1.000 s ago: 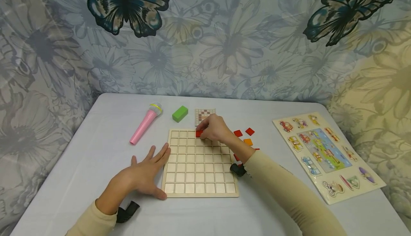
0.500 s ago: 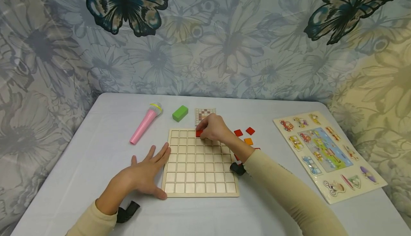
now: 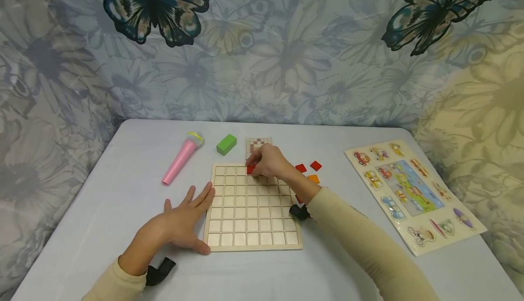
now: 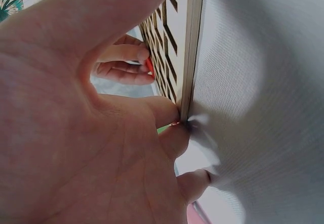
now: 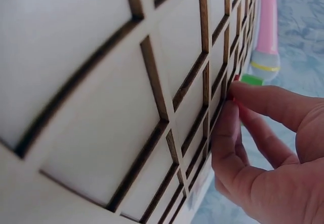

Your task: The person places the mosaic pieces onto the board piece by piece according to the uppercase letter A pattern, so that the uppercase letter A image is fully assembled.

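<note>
A pale wooden board with a grid of square cells lies on the white table. In its far row, near the middle, a red square tile sits at the fingertips of my right hand. Thumb and fingers pinch this tile at the board's surface; in the right wrist view only a sliver of red tile shows. My left hand is spread along the board's left edge, its fingertips and thumb touching the rim. Just behind the right hand, a small pattern card is partly covered.
Right of the board lie loose red tiles and an orange tile, some hidden by the right forearm. A picture puzzle board lies farther right. A pink toy microphone and a green block are at the back left.
The whole head view has shifted slightly to the left. Both hands keep their places on the board, with the red tile still between the right fingertips.
</note>
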`<action>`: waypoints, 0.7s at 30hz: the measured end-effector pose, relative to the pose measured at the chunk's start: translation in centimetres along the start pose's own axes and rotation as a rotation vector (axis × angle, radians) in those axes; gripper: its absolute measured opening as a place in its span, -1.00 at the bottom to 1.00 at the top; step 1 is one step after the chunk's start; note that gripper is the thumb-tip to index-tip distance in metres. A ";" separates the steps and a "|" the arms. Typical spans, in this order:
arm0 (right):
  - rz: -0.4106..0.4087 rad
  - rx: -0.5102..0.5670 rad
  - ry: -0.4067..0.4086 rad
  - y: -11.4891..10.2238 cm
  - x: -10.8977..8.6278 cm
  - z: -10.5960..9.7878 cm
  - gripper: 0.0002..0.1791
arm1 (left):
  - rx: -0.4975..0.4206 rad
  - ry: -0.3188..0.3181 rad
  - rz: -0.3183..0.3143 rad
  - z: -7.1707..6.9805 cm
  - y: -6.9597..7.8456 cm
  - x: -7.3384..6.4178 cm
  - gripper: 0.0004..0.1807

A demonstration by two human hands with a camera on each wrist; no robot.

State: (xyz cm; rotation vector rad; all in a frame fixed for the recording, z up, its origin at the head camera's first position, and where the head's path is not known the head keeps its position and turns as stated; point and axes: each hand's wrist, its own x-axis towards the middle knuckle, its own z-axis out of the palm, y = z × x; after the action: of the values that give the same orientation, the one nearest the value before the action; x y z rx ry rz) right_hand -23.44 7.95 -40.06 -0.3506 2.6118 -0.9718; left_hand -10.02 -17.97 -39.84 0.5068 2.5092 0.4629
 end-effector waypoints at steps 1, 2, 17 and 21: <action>0.003 -0.001 0.000 0.0 0.0 0.0 -0.75 | -0.002 0.002 0.005 0.0 0.0 0.0 0.52; 0.005 -0.001 0.000 0.0 0.0 0.0 -0.75 | -0.003 0.004 0.009 0.0 0.0 0.0 0.52; -0.022 0.038 -0.013 0.2 -0.4 -0.5 -0.75 | 0.001 0.003 0.006 0.2 -0.1 0.0 0.53; -0.036 0.092 -0.021 0.4 -0.7 -1.0 -0.74 | -0.001 -0.002 -0.001 0.1 -0.1 -0.1 0.53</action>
State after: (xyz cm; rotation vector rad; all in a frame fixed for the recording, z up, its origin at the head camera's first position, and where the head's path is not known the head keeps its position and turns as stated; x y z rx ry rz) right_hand -23.26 9.07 -39.47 -0.3843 2.5406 -1.0900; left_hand -9.93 -18.09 -39.99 0.5058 2.5074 0.4630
